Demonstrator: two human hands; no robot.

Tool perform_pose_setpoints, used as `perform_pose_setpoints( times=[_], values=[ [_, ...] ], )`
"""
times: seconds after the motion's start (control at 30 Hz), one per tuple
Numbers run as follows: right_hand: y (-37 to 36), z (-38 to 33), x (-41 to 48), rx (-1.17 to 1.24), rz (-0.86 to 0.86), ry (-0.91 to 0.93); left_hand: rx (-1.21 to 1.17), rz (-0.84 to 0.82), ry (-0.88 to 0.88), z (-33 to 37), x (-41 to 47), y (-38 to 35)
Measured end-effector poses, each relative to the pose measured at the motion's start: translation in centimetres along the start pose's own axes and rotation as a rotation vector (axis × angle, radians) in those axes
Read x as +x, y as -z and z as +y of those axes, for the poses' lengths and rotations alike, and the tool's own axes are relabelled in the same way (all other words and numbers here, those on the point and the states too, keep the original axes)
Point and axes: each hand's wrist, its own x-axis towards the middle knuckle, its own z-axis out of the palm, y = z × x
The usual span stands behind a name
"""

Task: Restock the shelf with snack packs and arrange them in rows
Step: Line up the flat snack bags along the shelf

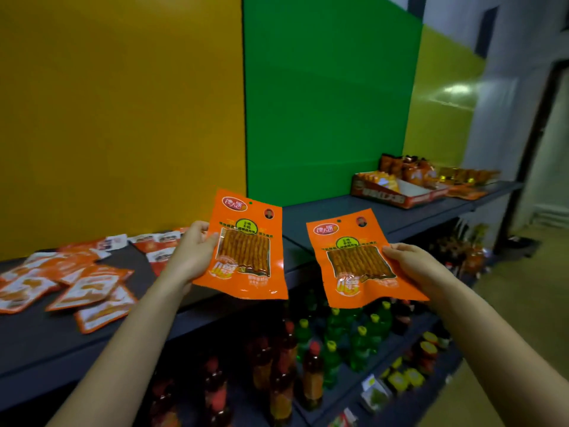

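My left hand point(192, 252) grips an orange snack pack point(246, 245) by its left edge, held upright above the dark shelf point(354, 211). My right hand point(415, 266) holds a second, matching orange snack pack point(358, 257) by its right edge, in front of the shelf's front edge. Both packs face me and show a clear window with reddish strips. Several smaller orange-and-white packs point(77, 285) lie scattered flat on the shelf to the left.
A red display box point(397, 195) with snack bags stands on the shelf at the right, with more orange bags point(455, 175) beyond it. Lower shelves hold green bottles point(360, 334), reddish bottles point(283, 365) and small jars point(428, 349). Yellow and green panels back the shelf.
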Motion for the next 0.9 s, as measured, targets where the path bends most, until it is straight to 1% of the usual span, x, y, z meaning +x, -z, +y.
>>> perform_pose_setpoints(
  times=[0.27,0.53,0.7,0.77,0.9],
  values=[
    [12.9,3.5,5.7,0.012,0.125,-0.073,-0.083,-0.133,0.02,3.1,2.8,-16.8],
    [24.6,6.5,15.9,0.017,0.197,-0.095,-0.142,-0.264,0.039,6.3,8.4,-33.3],
    [31.4,5.9,23.8,-0.023,0.249,-0.07,-0.128,-0.289,-0.011,8.7,13.5,-43.1],
    [33.7,6.0,26.6,-0.007,0.255,-0.062,-0.135,-0.298,-0.034,9.6,15.6,-46.7],
    [38.8,7.2,31.4,0.055,0.255,-0.08,-0.155,-0.323,-0.023,11.1,18.0,-53.9]
  ],
)
